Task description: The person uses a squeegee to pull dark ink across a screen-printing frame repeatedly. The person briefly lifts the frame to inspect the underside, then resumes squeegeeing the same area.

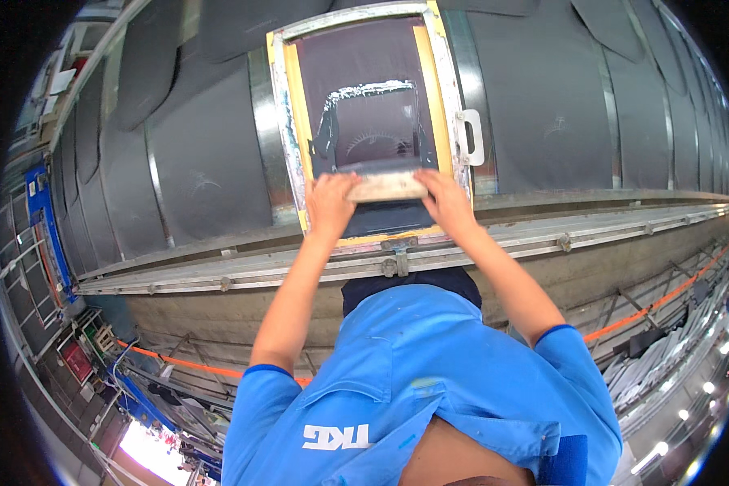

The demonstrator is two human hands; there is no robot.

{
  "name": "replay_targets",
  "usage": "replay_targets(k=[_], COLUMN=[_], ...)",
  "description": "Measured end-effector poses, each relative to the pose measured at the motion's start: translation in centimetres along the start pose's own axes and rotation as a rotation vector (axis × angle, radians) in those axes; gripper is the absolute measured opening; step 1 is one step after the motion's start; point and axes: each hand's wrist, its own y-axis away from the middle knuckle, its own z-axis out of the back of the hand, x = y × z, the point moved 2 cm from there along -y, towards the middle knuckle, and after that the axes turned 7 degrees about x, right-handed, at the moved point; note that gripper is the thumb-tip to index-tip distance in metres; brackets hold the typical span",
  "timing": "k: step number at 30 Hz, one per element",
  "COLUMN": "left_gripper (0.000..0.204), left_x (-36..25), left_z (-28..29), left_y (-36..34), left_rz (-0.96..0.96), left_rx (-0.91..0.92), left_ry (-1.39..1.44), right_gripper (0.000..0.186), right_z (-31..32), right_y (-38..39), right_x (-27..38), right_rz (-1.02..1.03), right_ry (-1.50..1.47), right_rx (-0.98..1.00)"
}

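Note:
Both hands grip the ends of a wooden-handled squeegee (387,187), held level across the lower part of a screen-printing frame (283,105). My left hand (330,202) wraps the squeegee's left end, and my right hand (447,202) closes on its right end. Dark ink (385,220) covers the mesh just below the squeegee. Farther up, a whitish, uneven ink line (373,89) borders the dark printed area. Yellow tape (300,105) runs along the frame's inner sides. The squeegee's blade edge is blurred.
Dark fabric panels (206,154) lie along the long table on both sides of the frame. A white handle (471,138) sticks out from the frame's right side. A metal rail (510,249) with clamps runs along the near edge. Behind me hangs an orange strip (194,364).

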Motion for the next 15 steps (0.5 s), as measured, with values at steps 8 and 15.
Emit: replay_targets(k=[8,15], left_gripper=[0.048,0.058], left_x=[-1.2,-0.6], left_z=[-0.4,-0.6], left_y=[2.9,5.5], left_rz=[0.021,0.009], left_rx=[-0.037,-0.056], left_ry=[0.08,0.087], right_gripper=[0.052,0.024], right_z=[7.7,7.0], right_y=[-4.3,-9.5], right_x=[-9.1,-7.7], right_rz=[-0.256,-0.372], right_ry=[-0.02,-0.081], right_rx=[-0.548,-0.561])
